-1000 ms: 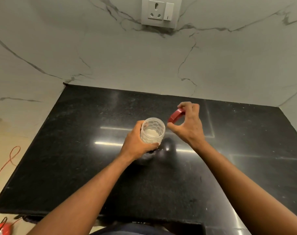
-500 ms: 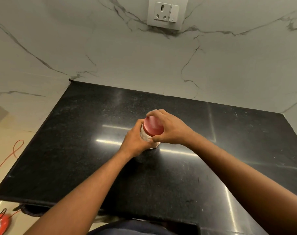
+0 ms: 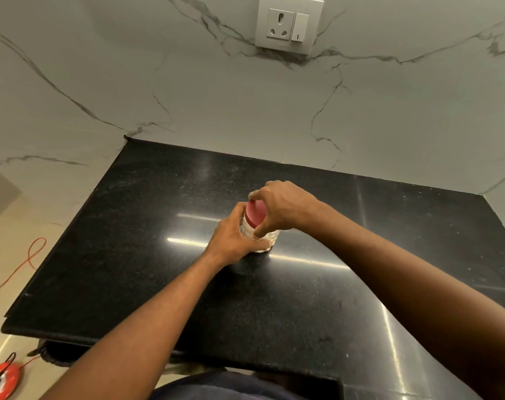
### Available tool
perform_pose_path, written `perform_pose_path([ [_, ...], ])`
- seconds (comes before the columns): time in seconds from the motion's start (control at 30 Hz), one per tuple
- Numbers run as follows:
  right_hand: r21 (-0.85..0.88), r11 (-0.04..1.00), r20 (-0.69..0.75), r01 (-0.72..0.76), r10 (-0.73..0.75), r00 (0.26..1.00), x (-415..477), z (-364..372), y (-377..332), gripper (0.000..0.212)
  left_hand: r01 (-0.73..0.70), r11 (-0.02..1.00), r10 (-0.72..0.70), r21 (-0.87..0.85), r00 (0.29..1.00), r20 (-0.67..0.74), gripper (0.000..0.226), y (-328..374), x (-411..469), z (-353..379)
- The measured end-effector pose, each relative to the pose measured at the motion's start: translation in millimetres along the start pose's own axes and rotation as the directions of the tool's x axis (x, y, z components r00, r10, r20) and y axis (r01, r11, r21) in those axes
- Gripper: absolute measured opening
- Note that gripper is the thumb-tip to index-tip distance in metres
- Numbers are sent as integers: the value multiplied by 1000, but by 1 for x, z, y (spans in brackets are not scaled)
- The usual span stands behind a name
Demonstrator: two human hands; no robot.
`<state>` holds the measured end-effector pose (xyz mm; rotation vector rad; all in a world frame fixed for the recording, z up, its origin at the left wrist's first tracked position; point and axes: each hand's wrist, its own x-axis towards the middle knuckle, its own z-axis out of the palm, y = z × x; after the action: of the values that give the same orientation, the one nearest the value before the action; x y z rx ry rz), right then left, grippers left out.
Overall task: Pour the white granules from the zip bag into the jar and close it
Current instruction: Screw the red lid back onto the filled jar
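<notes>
A clear textured jar [image 3: 270,237] holding white granules stands upright near the middle of the black granite countertop [image 3: 147,232]. My left hand [image 3: 234,236] wraps around the jar's left side. A red lid [image 3: 255,213] sits on the jar's mouth, and my right hand [image 3: 283,207] grips it from above and from the right, fingers curled around its rim. No zip bag is in view.
A marble wall rises behind the counter, with a socket and switch plate [image 3: 288,24] high up. The counter's left edge drops to a tiled floor with an orange cable [image 3: 29,261] and a red cable reel [image 3: 3,381].
A second ago my right hand held the red lid in the air beside the open jar. It then set the lid on the jar's mouth and still grips it there.
</notes>
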<state>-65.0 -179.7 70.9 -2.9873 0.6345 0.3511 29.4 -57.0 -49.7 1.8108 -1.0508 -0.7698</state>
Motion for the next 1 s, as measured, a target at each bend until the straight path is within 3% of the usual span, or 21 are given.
perform_pose_path([
  [0.47, -9, 979, 157, 203, -199, 967, -9, -21, 7, 91, 14, 1000, -14, -20, 999, -42, 91, -1, -3, 1],
  [0.63, -10, 943, 101, 333, -330, 938, -14, -24, 12, 88, -17, 1000, 17, -2, 1000, -21, 93, -3, -1, -1],
  [0.83, -82, 972, 71, 219, -213, 974, -15, -24, 18, 95, -37, 999, 37, -20, 999, 5, 96, -6, 1, -3],
  [1.0, -153, 967, 42, 203, -199, 979, -11, -18, 13, 91, -32, 999, 32, -17, 999, 9, 104, -7, 2, -2],
])
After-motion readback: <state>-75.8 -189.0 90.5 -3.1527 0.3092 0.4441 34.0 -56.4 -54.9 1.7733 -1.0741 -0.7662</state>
